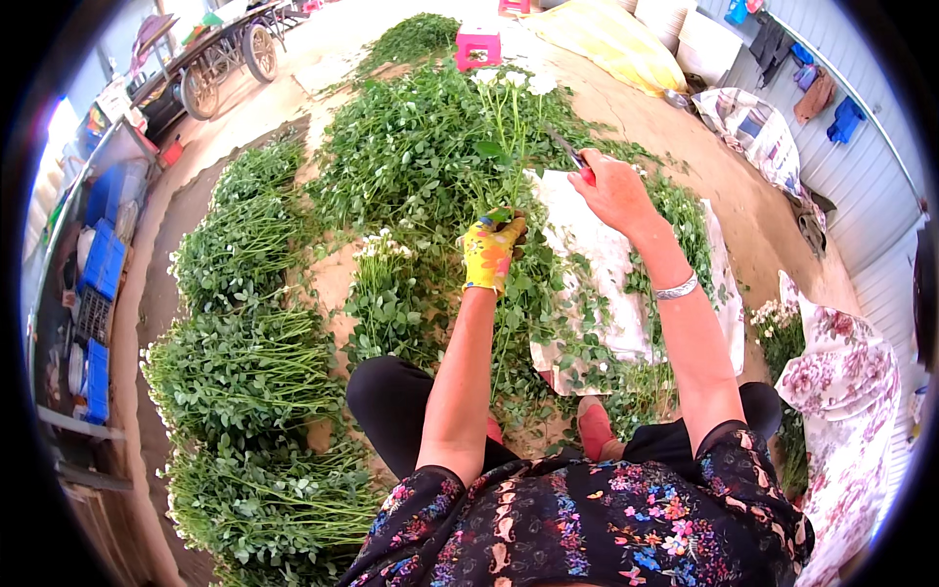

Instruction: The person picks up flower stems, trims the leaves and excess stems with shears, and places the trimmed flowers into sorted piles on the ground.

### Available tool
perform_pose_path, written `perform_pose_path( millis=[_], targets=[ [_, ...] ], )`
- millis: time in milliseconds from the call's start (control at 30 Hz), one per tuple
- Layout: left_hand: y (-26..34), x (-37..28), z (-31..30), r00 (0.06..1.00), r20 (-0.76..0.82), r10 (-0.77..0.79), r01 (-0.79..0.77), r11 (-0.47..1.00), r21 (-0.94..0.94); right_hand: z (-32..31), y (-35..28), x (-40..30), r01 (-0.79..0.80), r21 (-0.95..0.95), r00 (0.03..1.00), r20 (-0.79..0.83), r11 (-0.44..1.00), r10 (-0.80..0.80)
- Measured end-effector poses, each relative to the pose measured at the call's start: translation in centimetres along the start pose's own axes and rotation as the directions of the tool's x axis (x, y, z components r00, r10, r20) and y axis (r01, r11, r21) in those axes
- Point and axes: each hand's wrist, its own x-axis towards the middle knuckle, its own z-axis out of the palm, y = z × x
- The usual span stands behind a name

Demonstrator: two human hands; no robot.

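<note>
In a yellow floral work glove, my left hand [490, 253] grips a few upright green flower stems [506, 132] topped with white blooms [513, 78]. My bare right hand [616, 192] is to the right of these stems, closed around pruning shears or scissors [565, 145] with a red handle. Their blades point up and left, near the stems but seemingly apart from them. Beyond both hands spreads a large heap of leafy cut stems [396, 147]. A small bunch of white flowers [383, 249] stands left of the glove. Beneath my right forearm lies a white sheet [587, 242] strewn with leaves.
Bundled flower stems [242, 352] lie in a row along the left on a dark ground cloth [158, 293]. A pink plastic stool [478, 48] stands beyond the heap. Blue crates [103, 257] and a wheeled cart [213, 66] are farther left. Floral fabric [843, 381] sits at right.
</note>
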Motion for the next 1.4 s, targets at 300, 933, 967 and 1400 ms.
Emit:
perform_pose_path(
  millis=[300,933,967,1400],
  targets=[
    [-2.4,1.5,1.1,0.986,-0.091,0.141,-0.131,0.986,0.106,-0.6,-1.4,1.6,0.08,-0.16,0.991,0.122,0.984,-0.061],
    [-5.7,3.2,2.6,0.883,-0.138,0.448,-0.394,0.868,0.302,-1.7,-2.1,6.3,0.277,-0.493,0.961,0.164,0.825,-0.225],
    [-5.9,3.3,2.5,0.899,-0.132,0.417,-0.358,0.875,0.325,-1.7,-2.3,6.6,0.298,-0.498,0.954,0.188,0.814,-0.234],
    [-4.6,2.4,1.8,0.956,-0.148,0.252,-0.239,0.966,0.097,-1.6,-1.2,4.1,0.227,-0.4,0.972,0.042,0.888,-0.23]
  ],
)
